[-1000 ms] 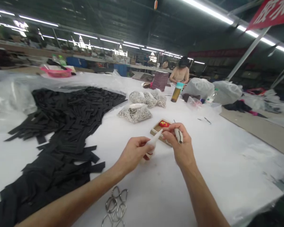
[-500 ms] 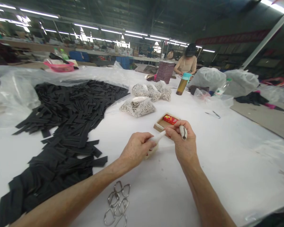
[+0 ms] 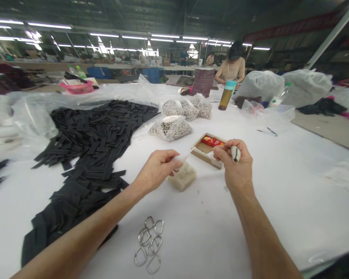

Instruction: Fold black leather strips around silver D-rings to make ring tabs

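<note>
Over a cream-coloured block (image 3: pixel 183 177), my left hand (image 3: pixel 155 168) pinches a whitish translucent piece (image 3: pixel 182 157) that tapers to a thin tip; its exact kind is unclear. My right hand (image 3: pixel 237 164) is closed. Thumb and forefinger grip a small white piece (image 3: pixel 211 154), while a whitish wrapped stick-like tool (image 3: pixel 235 154) with a dark line along it rests in the same hand. A shallow cardboard tray (image 3: pixel 206 157) with a red packet (image 3: pixel 212 140) lies just beyond. Nearer to me are several loose metal D-rings (image 3: pixel 149 242).
Black strips (image 3: pixel 95 143) lie heaped at left. Clear bags of metal rings (image 3: pixel 171 128) sit behind the tray. Farther off stand a turquoise-lidded bottle (image 3: pixel 227 96) and a dark stack (image 3: pixel 203 82). Tweezers-like metal (image 3: pixel 269 131) lies right. A co-worker (image 3: pixel 231 69) is across the table.
My hands have moved apart; the white thing that spanned between them now shows as separate pieces, one in each hand. More of the cream block and the tray is visible.
</note>
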{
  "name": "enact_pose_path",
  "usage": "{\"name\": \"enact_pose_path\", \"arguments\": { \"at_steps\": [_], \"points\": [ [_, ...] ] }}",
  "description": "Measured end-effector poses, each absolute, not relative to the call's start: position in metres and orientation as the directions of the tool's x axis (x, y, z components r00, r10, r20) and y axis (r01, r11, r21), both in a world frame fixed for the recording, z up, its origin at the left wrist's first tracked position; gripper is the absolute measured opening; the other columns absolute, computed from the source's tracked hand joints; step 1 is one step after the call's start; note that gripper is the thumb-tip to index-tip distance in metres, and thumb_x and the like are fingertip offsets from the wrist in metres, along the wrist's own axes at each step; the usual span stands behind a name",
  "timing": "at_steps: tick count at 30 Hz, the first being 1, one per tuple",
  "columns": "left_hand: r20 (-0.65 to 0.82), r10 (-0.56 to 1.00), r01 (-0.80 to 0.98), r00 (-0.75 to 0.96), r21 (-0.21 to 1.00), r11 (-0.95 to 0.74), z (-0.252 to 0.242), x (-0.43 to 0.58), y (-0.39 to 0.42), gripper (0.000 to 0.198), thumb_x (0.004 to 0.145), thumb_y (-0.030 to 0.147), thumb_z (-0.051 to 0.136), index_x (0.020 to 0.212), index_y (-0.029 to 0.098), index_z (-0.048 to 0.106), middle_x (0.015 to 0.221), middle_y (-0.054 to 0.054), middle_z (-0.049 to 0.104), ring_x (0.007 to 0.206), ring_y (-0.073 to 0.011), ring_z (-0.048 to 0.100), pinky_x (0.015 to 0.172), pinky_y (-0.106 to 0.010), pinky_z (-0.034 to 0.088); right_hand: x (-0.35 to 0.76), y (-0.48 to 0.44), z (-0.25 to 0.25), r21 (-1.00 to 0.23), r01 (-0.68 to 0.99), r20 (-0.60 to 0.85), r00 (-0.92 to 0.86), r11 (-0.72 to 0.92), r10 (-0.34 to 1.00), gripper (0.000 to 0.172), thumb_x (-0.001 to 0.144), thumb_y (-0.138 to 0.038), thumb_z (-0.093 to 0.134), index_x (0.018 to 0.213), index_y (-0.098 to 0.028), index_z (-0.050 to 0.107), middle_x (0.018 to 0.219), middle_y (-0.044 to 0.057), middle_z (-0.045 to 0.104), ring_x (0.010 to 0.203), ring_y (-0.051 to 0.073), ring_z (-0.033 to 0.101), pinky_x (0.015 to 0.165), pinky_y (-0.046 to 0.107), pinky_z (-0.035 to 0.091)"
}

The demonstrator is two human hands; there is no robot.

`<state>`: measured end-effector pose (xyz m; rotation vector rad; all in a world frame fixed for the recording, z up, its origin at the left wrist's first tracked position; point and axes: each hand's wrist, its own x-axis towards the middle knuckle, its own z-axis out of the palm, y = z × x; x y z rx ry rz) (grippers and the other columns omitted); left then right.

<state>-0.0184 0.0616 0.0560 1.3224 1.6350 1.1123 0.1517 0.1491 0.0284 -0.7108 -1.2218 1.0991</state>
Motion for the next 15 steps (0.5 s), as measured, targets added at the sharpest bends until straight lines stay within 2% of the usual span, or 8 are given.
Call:
{"name": "enact_pose_path", "arguments": {
  "at_steps": [4, 7, 11, 15],
  "points": [
    [0.001, 0.986, 0.444, -0.165, 0.893, 0.073, 0.066, -0.031, 0.056, 0.016, 0.073, 0.027, 0.055, 0.079, 0.015, 0.062, 0.068, -0.001, 0.062, 0.066, -0.0137, 0.058, 0.062, -0.023, 0.047, 0.155, 0.153, 0.027, -0.890, -0.264, 0.382, 0.014, 0.372, 0.924, 0.022, 0.065, -0.017, 0.069, 0.076, -0.020, 0.051, 0.059, -0.007, 0.059, 0.050, 0.008, 0.051, 0.052, 0.021, 0.043],
    [-0.086, 0.983, 0.511, -0.160, 0.845, 0.157, 0.067, -0.035, 0.048, 0.017, 0.073, 0.029, 0.055, 0.080, 0.015, 0.061, 0.064, -0.001, 0.061, 0.059, -0.0138, 0.058, 0.056, -0.023, 0.046, 0.158, 0.157, 0.025, -0.886, -0.251, 0.392, 0.047, 0.390, 0.919, 0.021, 0.065, -0.017, 0.069, 0.076, -0.020, 0.052, 0.058, -0.007, 0.056, 0.049, 0.008, 0.050, 0.051, 0.021, 0.042],
    [-0.148, 0.968, 0.562, -0.204, 0.791, 0.239, 0.060, -0.036, 0.031, 0.020, 0.074, 0.032, 0.054, 0.083, 0.016, 0.062, 0.055, 0.003, 0.054, 0.046, -0.0104, 0.048, 0.044, -0.020, 0.036, 0.159, 0.156, 0.026, -0.883, -0.240, 0.406, 0.044, 0.404, 0.913, 0.019, 0.066, -0.016, 0.068, 0.076, -0.020, 0.052, 0.062, -0.006, 0.057, 0.050, 0.008, 0.050, 0.051, 0.021, 0.041],
    [-0.124, 0.967, 0.593, -0.221, 0.770, 0.234, 0.050, -0.037, 0.016, 0.020, 0.077, 0.033, 0.051, 0.081, 0.017, 0.063, 0.050, 0.006, 0.044, 0.046, -0.0090, 0.039, 0.044, -0.019, 0.028, 0.157, 0.154, 0.027, -0.890, -0.229, 0.402, 0.018, 0.395, 0.915, 0.018, 0.067, -0.014, 0.066, 0.077, -0.020, 0.052, 0.061, -0.007, 0.057, 0.050, 0.008, 0.051, 0.051, 0.021, 0.041]
  ]
}}
